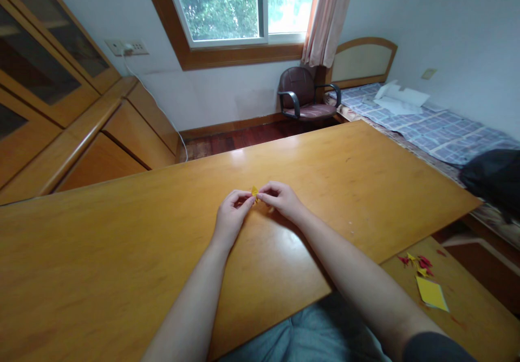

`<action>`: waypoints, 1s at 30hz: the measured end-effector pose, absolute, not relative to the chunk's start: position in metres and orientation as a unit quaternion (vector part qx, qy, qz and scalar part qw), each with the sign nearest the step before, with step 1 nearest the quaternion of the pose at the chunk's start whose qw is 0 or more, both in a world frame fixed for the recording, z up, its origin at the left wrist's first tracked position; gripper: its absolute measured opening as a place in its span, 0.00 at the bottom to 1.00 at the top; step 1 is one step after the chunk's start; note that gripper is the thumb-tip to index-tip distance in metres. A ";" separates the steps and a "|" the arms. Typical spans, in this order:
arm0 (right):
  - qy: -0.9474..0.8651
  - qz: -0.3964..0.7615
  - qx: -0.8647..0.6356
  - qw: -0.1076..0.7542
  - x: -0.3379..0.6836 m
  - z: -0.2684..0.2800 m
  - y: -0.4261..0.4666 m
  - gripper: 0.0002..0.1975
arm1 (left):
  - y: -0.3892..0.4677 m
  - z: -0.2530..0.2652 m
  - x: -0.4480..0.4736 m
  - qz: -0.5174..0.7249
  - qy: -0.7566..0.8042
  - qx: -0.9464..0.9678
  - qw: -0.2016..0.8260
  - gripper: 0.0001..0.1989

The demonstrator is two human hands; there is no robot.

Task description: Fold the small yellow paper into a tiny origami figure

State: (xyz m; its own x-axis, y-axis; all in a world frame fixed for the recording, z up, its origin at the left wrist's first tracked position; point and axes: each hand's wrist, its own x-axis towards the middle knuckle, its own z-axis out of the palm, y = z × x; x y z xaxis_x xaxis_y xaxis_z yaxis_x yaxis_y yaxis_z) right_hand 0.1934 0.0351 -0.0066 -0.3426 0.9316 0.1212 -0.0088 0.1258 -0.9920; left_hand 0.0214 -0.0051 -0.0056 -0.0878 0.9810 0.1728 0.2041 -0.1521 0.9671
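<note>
Over table [122, 243], left hand [229, 217]: fingers pinched on 1 small yellow folded paper [254, 191]. Right hand [285, 201]: fingers pinching paper's other side; folding seems unfinished. Far right, lower surface [471, 286]: red and yellow folded pieces [424, 263], apparently done; nearest them, flat yellow paper stack [432, 293], unfolded.

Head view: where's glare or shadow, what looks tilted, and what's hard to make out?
In the head view: window nearly washed out at right; glare on the table; soft shadow beside the right forearm; cabinet leaning, perhaps lens distortion; yellow paper between left hand and right hand too small to show its folds clearly.
</note>
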 end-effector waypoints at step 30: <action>-0.514 0.676 -0.319 0.421 0.193 -0.005 0.032 0.20 | -0.014 0.000 0.020 0.478 0.550 0.652 0.210 0.08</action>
